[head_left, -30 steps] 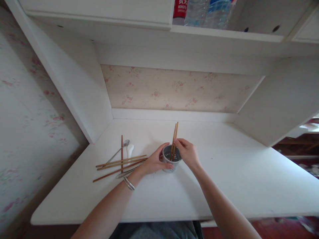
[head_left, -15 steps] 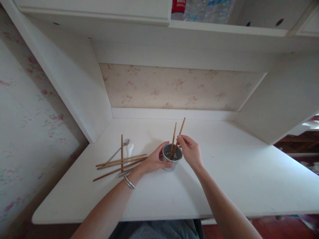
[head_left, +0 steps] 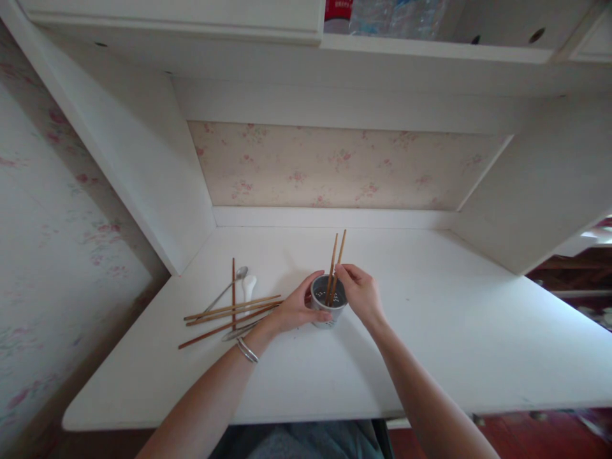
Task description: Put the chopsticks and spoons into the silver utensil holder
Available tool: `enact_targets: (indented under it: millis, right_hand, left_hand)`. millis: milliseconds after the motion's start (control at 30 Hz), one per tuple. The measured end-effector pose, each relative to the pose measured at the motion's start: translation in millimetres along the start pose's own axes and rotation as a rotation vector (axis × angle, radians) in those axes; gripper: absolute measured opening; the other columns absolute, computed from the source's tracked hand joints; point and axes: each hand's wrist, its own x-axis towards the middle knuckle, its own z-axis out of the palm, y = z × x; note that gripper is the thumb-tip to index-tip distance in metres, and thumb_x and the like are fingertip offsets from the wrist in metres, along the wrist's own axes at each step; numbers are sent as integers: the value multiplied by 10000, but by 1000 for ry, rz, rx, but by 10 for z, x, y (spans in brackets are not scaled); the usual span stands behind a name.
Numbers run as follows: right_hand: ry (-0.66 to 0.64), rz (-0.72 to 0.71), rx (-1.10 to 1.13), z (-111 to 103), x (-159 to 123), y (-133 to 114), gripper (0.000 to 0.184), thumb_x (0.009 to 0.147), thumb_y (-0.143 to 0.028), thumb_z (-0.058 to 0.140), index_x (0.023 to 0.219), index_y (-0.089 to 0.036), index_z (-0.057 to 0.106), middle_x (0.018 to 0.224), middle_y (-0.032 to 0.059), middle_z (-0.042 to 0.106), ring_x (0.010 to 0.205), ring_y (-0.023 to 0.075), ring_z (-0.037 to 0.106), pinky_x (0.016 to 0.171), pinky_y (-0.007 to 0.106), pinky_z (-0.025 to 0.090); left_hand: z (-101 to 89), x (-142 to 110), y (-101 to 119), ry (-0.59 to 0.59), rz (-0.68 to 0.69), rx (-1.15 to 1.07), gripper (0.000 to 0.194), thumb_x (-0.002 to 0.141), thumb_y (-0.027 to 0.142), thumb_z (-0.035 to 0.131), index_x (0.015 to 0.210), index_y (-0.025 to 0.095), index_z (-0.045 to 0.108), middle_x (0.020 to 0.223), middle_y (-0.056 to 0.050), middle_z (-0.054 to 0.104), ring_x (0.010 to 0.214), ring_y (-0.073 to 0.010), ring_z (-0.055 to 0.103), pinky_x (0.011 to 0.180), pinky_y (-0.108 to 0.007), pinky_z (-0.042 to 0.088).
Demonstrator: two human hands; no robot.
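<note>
A grey metal utensil holder (head_left: 329, 319) with small holes stands on the white desk. My left hand (head_left: 297, 306) wraps round its left side, thumb at the front. Two wooden chopsticks stand in the holder. My right hand (head_left: 359, 288) pinches the right chopstick (head_left: 341, 247) above the rim. The other chopstick (head_left: 333, 252) leans just left of it, untouched. To the left lie several loose chopsticks (head_left: 215, 313), a long-handled metal spoon (head_left: 220, 294), and a white spoon (head_left: 248, 287). Another metal utensil (head_left: 234, 334) is partly hidden by my left forearm.
The white desk (head_left: 454, 331) has a side panel (head_left: 530, 185) on the right and another (head_left: 138, 153) on the left. Overhead, a shelf (head_left: 430, 48) holds plastic bottles (head_left: 373, 18). Flowered wallpaper (head_left: 296, 166) covers the back.
My right hand has moved slightly left and down with its chopstick, which now stands more upright and closer to the other one. My left hand stays on the holder.
</note>
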Motion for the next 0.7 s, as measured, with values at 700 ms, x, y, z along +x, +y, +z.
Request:
enact_targets:
  millis: [700]
  right_hand:
    - [-379,140,537,-49,-265,329,701,724,-397,743,1331,-268,415,1257,61,608,1138,236,576,989,401,440]
  left_hand:
    - [74,-57,244,-71,74,221,652,673,286,786,1274,211,542,1316,-111,555,1207,-282,518,1051,-445,376]
